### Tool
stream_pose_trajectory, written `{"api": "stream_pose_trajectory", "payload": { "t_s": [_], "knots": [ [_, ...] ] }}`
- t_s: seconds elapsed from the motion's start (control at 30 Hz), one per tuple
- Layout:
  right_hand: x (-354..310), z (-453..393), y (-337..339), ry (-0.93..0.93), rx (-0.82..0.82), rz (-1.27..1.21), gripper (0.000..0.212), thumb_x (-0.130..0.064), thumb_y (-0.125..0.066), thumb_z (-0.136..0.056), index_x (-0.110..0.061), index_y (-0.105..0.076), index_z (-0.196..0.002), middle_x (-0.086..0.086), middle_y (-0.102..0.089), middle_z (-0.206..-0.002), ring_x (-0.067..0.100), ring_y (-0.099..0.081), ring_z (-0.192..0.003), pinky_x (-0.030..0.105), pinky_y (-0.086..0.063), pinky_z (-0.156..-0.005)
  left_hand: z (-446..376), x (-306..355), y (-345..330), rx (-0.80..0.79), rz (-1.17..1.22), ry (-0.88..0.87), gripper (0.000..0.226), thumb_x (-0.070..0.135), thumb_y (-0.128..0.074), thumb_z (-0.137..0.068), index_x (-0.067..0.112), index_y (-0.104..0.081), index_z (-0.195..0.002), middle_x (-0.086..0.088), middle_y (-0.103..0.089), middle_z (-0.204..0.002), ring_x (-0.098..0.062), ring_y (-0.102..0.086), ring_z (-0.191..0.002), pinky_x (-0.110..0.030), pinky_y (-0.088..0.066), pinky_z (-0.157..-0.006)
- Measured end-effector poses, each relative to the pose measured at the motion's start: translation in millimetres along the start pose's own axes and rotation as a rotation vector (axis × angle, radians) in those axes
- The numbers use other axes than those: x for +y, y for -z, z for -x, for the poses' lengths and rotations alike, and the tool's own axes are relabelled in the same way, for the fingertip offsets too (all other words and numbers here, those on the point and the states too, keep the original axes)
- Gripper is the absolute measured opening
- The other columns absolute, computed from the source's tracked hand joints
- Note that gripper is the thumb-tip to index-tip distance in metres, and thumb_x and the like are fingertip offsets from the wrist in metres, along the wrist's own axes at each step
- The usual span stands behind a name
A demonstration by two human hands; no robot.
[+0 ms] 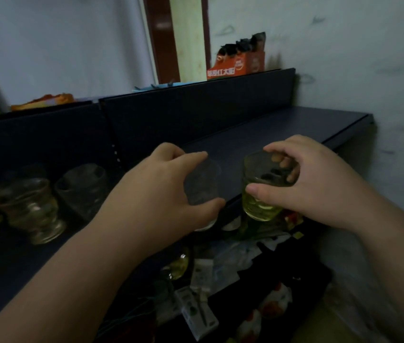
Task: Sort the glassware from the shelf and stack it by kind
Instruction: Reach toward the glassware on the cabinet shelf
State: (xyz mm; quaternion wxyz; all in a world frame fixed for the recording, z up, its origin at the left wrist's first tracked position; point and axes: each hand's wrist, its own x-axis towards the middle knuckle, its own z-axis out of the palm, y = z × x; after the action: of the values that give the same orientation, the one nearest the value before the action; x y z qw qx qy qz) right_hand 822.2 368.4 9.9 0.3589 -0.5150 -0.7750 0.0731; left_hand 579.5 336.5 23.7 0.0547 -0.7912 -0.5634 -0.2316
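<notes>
My left hand (168,189) grips a clear glass tumbler (204,180) by its side, thumb below and fingers over the rim. My right hand (314,179) holds a green-tinted glass (261,194) from above, fingers inside the rim and thumb on the outside wall. Both glasses hang in front of the dark blue shelf (282,129), near its front edge. On the shelf's left part stand several footed glasses (35,206), one of them smoky grey (82,186).
A dark back panel (196,107) rises behind the shelf, with an orange carton (238,64) on top. The white wall (381,70) closes the right side. Below the shelf lies clutter: packets, paper, another greenish glass (178,266).
</notes>
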Motion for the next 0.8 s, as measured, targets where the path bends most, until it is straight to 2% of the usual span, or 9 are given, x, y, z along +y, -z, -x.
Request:
{"api": "stream_pose_trajectory", "payload": {
  "t_s": [0.2, 0.3, 0.5, 0.8],
  "knots": [
    [53, -71, 10, -0.042, 0.068, -0.024, 0.097, -0.086, -0.06, -0.051, -0.028, -0.061, -0.129, -0.019, -0.054, -0.103, -0.005, -0.054, -0.094, 0.021, -0.042, -0.077, -93, -3, -28, -0.015, 0.006, -0.009, 0.087, 0.08, -0.048, -0.064, 0.046, -0.033, -0.143, 0.019, -0.037, -0.122, -0.005, -0.049, -0.099, -0.029, -0.051, -0.081],
    [81, -107, 10, -0.049, 0.063, -0.05, 0.096, -0.084, -0.063, -0.054, -0.027, -0.06, -0.131, -0.018, -0.053, -0.103, -0.003, -0.054, -0.095, 0.021, -0.042, -0.076, -132, -3, -42, -0.041, -0.013, 0.014, 0.087, 0.078, -0.052, -0.064, 0.045, -0.033, -0.143, 0.019, -0.037, -0.12, -0.004, -0.049, -0.098, -0.027, -0.05, -0.082],
    [149, -180, 4, -0.003, 0.002, -0.064, 0.093, -0.077, -0.067, -0.057, -0.026, -0.057, -0.134, -0.019, -0.051, -0.104, -0.002, -0.053, -0.093, 0.019, -0.04, -0.071, -202, 1, -78, -0.081, -0.128, 0.043, 0.087, 0.08, -0.045, -0.063, 0.047, -0.029, -0.142, 0.017, -0.038, -0.126, -0.005, -0.049, -0.1, -0.029, -0.051, -0.082],
    [250, -302, -5, 0.198, -0.187, -0.062, 0.092, -0.077, -0.069, -0.06, -0.025, -0.055, -0.135, -0.019, -0.047, -0.106, 0.001, -0.052, -0.095, 0.018, -0.042, -0.073, -310, 17, -149, -0.013, -0.159, 0.243, 0.083, 0.074, -0.055, -0.071, 0.043, -0.031, -0.144, 0.015, -0.038, -0.131, -0.006, -0.046, -0.107, -0.027, -0.047, -0.086]
  ]
}}
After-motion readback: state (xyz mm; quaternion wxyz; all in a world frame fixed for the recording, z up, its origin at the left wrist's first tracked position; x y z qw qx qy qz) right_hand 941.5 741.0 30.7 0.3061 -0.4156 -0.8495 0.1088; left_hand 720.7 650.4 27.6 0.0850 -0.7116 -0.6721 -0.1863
